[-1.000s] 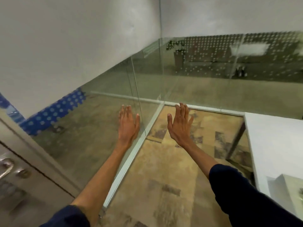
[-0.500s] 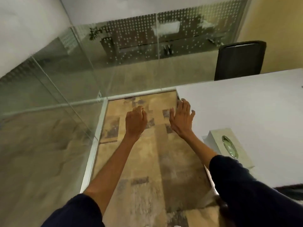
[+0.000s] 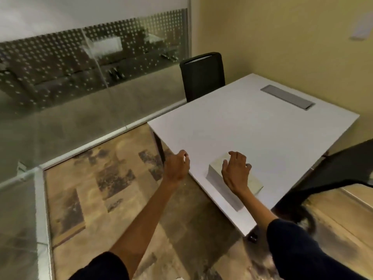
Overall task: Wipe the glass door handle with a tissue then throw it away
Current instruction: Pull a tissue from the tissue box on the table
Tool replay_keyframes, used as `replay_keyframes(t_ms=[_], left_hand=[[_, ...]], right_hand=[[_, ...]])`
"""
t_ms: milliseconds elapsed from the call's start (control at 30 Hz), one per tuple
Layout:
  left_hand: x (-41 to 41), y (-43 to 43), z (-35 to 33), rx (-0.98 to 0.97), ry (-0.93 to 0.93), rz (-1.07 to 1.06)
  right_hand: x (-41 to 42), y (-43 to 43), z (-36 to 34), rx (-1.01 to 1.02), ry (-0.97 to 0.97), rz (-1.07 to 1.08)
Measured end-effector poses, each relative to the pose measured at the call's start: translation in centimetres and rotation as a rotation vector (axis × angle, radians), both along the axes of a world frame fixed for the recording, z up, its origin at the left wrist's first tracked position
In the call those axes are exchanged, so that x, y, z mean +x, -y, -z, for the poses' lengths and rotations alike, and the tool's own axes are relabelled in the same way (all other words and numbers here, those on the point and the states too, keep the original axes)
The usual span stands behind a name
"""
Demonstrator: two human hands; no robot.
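A pale, rectangular tissue box (image 3: 216, 174) with a greenish-beige top and white sides lies flat on the white rectangular table (image 3: 252, 126), close to the table's near edge. The right hand (image 3: 235, 172) hovers right over the box, covering the middle of its top, so the opening cannot be seen; its fingers are spread and loosely curled, holding nothing, and whether they touch the box cannot be told. The left hand (image 3: 176, 165) hangs just left of the box, over the table's near corner, fingers curled inward into a loose, narrow cup with nothing in it. Both forearms are bare below dark blue sleeves (image 3: 302, 249). Beyond the hands, a black office chair (image 3: 202, 75) stands at the far side of the table, before a glass partition (image 3: 90, 63) with a dotted frosted band. A grey cable hatch (image 3: 287, 97) sits flush in the tabletop, well beyond the right hand. Below the left arm lies patchy brown carpet (image 3: 105, 188).
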State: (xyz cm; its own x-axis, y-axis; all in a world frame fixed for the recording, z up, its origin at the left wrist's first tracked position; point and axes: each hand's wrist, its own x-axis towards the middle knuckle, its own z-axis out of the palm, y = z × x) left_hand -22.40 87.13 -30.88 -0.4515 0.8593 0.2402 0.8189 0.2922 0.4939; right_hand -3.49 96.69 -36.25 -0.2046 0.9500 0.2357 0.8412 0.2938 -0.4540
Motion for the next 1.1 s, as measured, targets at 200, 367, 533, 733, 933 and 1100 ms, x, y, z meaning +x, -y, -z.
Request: replay_keyframes(t_ms=[200, 367, 533, 733, 933, 1100], left_hand=[[1.0, -3.8, 3.5, -0.037, -0.019, 0.233], [2.9, -7.0, 5.1, -0.085, -0.044, 0.376], [5.2, -10.9, 7.2, -0.162, -0.067, 0.49], [7.8, -15.1, 9.7, -0.243, -0.111, 0.617], [9.1, -17.4, 11.7, -0.376, -0.132, 0.673], [9.1, -18.3, 13.1, -0.45, -0.135, 0.713]], right_hand=[[3.0, 0.4, 1.7, -0.065, 0.065, 0.19], [4.4, 0.1, 2.6, -0.137, 0.076, 0.289], [5.3, -1.3, 4.4, -0.178, 0.064, 0.326], [5.5, -4.0, 6.1, -0.279, 0.014, 0.314], [4.8, -6.2, 7.3, -0.352, 0.009, 0.267], [4.8, -6.9, 8.0, -0.37, 0.016, 0.228]])
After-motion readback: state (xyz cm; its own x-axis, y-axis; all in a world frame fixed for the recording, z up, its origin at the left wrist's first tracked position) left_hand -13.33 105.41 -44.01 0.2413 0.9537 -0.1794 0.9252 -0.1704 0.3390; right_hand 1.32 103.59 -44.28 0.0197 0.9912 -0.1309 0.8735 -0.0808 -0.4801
